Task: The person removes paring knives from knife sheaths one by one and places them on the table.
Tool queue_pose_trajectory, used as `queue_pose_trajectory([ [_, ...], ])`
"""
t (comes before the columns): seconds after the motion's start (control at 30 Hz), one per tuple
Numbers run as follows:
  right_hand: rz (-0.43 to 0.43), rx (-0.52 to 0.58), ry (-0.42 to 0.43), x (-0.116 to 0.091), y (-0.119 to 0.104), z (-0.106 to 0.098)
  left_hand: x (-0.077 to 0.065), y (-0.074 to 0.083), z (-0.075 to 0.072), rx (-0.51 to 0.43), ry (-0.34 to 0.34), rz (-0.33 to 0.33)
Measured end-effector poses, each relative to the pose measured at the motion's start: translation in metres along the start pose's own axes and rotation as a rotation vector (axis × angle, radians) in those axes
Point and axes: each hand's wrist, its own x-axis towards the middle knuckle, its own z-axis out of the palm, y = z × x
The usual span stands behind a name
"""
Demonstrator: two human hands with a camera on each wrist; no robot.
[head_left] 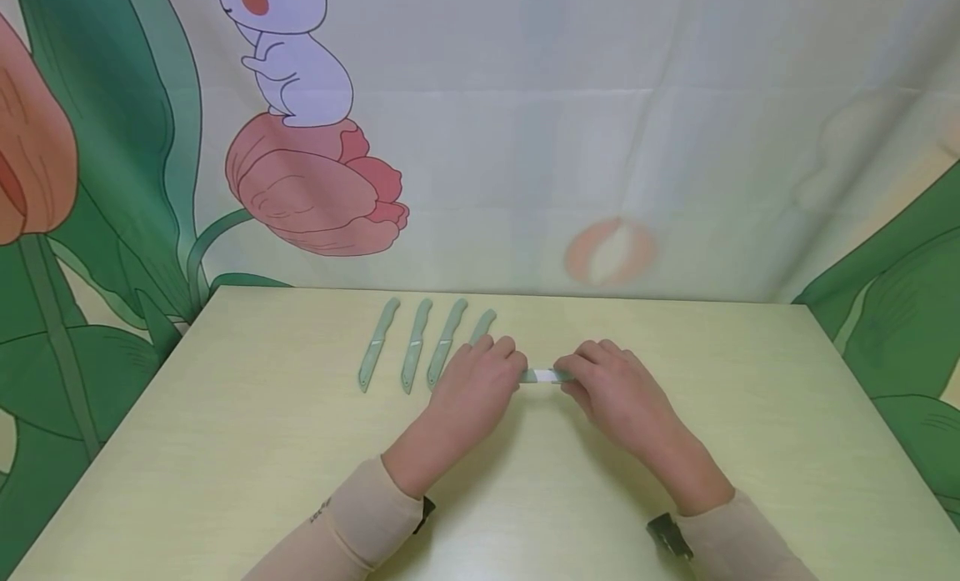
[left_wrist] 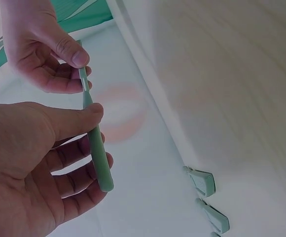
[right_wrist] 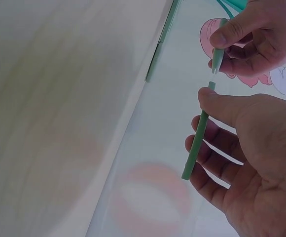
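Note:
A small knife with a pale green handle (left_wrist: 100, 163) and a matching green sheath (right_wrist: 196, 143) is held level above the table in the head view. My left hand (head_left: 480, 385) pinches the handle between thumb and fingers. The sheath is pinched by my right hand (head_left: 615, 393), thumb against fingers. Between the two hands a short stretch of bare blade (head_left: 543, 376) shows, partly out of the sheath; the rest of it is hidden inside. Left of the hands, several similar green sheathed knives (head_left: 378, 343) lie side by side, the nearest partly covered by my left hand.
The pale wooden table (head_left: 225, 414) has its back edge against a printed curtain (head_left: 480, 172) with tulips and a white animal. Dark straps (head_left: 670, 537) sit at both sleeve cuffs.

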Motion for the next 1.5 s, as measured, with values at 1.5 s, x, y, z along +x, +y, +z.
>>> queue_pose_trajectory([
  [1.5, 0.019, 0.022, -0.037, 0.0002, 0.0035, -0.001, 0.0005, -0.0033, -0.0046, 0.021, -0.045, -0.027],
])
